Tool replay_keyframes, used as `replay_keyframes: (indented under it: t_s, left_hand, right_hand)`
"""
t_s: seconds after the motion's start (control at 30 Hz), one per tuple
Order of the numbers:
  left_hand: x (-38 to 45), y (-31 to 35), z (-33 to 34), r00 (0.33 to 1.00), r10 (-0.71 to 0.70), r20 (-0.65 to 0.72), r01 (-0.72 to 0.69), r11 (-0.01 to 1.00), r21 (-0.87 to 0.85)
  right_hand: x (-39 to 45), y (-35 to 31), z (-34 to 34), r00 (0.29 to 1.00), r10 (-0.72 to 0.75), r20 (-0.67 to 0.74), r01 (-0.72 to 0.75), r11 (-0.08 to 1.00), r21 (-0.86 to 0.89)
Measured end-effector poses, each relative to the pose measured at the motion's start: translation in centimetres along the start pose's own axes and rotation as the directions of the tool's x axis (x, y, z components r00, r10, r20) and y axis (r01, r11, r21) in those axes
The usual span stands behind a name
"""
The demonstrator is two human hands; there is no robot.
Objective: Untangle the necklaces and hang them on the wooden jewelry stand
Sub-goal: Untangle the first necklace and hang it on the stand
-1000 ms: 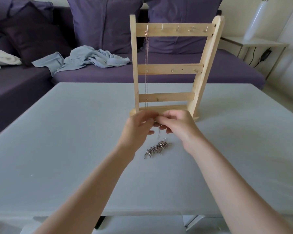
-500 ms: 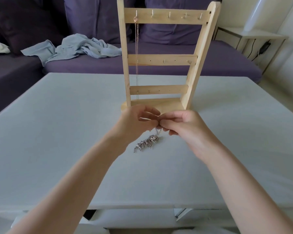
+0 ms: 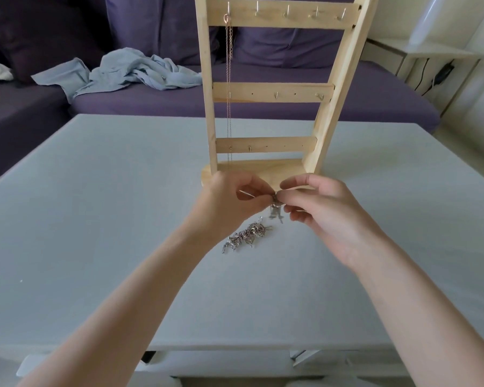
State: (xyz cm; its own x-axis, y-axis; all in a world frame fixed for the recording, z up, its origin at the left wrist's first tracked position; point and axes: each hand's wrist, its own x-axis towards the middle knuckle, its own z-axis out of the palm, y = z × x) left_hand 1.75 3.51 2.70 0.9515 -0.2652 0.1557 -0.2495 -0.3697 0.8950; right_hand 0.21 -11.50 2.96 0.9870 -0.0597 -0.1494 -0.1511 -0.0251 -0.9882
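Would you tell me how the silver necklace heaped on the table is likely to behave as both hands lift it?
Probably floppy: the silver necklace lies in a loose clump and dangles below where the left hand and right hand pinch it. Likely light, since fingertips alone hold it. Its charms may snag, being bunched together.

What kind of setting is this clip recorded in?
Most likely a home living room. A purple sofa with cushions and a crumpled blue garment sits behind a pale low table, and a white side table stands in the corner.
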Motion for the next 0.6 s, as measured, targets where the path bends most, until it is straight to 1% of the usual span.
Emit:
replay_keyframes:
  t_s: [0.1,0.2,0.33,0.4,0.5,0.6]
  left_hand:
    - [-0.32,-0.18,0.02,0.995,0.100,-0.015,-0.097,0.988,0.118]
    - [-0.61,-0.38,-0.14,0.989,0.145,-0.012,-0.139,0.969,0.204]
    - [-0.88,-0.86,-0.24,0.981,0.193,-0.016,-0.177,0.927,0.329]
    - [-0.82,-0.92,-0.30,0.984,0.174,-0.030,-0.157,0.941,0.301]
    - [-0.60,-0.71,-0.53,0.990,0.130,-0.047,-0.118,0.973,0.199]
    - [-0.56,-0.79,-0.46,0.989,0.144,-0.028,-0.136,0.971,0.195]
  right_hand:
    - [-0.18,-0.02,0.18,1.000,0.000,0.002,0.000,1.000,-0.023]
    - [-0.40,-0.07,0.40,1.000,-0.010,0.008,0.011,0.998,-0.068]
    - [-0.63,-0.17,0.68,0.998,-0.052,0.026,0.057,0.980,-0.192]
    - [-0.69,-0.25,0.69,0.997,-0.065,0.032,0.070,0.978,-0.198]
    - [-0.79,-0.48,0.66,0.997,-0.057,0.057,0.063,0.990,-0.125]
    - [-0.72,-0.46,0.72,0.995,-0.056,0.088,0.066,0.991,-0.118]
